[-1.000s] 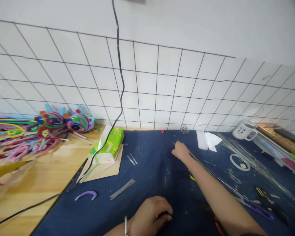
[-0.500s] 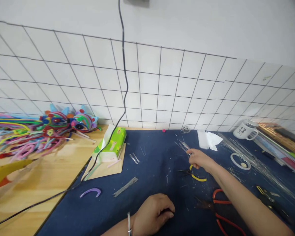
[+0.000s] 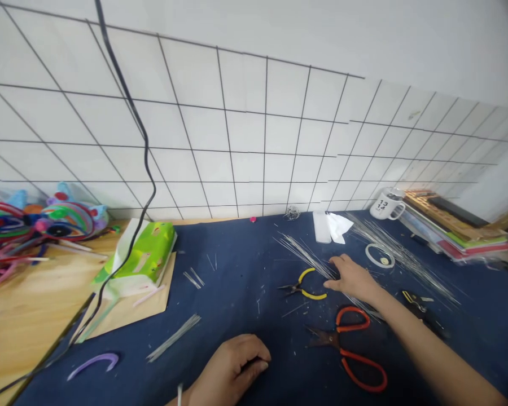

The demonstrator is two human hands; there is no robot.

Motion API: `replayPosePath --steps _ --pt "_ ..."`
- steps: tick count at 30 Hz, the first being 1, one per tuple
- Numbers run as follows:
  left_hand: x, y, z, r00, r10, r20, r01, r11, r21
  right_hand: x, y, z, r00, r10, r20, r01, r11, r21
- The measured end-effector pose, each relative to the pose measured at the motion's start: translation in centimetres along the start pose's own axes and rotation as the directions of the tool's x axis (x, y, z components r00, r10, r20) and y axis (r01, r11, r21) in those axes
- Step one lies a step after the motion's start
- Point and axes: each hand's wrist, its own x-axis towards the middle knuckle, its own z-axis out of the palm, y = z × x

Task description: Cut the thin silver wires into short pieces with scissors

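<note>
Your right hand (image 3: 350, 279) holds thumb and fingers apart at the long wire bundle (image 3: 302, 252), which extends from it toward ten o'clock. From that hand, the yellow-handled pliers (image 3: 297, 287) lie at nine o'clock, the red-handled scissors (image 3: 332, 338) near seven. Your left hand (image 3: 237, 363) curls on the navy mat (image 3: 232, 307); whether it holds anything, you cannot tell. The short wire bundle (image 3: 174, 338) lies at its ten o'clock.

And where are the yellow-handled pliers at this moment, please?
In the head view, the yellow-handled pliers lie right of centre, just left of the right hand and beyond the red-handled scissors.
</note>
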Motion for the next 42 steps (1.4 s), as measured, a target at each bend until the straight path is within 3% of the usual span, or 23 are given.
replayPosePath --steps 10,19,23,29,34,42 --pt "0.3 -0.5 0.1 0.998 0.061 -0.006 -0.061 0.998 0.016 2.5 0.3 -0.4 0.996 -0.069 0.057 0.078 0.985 -0.157" --pt "0.2 -0.6 0.1 0.998 0.061 -0.025 -0.061 0.998 0.027 4.1 -2.4 0.4 0.997 -0.047 0.067 0.067 0.940 -0.335" --pt "0.2 -0.4 -0.1 0.998 0.062 -0.017 -0.061 0.997 0.038 4.3 -2.9 -0.3 0.998 -0.039 0.056 0.058 0.920 -0.388" --pt "0.2 -0.1 -0.5 0.998 0.056 -0.012 -0.055 0.998 0.033 5.4 -2.2 -2.5 0.997 -0.046 0.055 0.066 0.894 -0.444" --pt "0.1 -0.3 -0.5 0.998 0.055 -0.008 -0.055 0.998 0.026 5.9 -1.6 -3.1 0.995 -0.052 0.079 0.083 0.885 -0.457" --pt "0.2 -0.5 -0.5 0.998 0.067 -0.008 -0.067 0.998 0.017 3.9 0.0 -4.3 0.995 -0.062 0.073 0.088 0.886 -0.454"
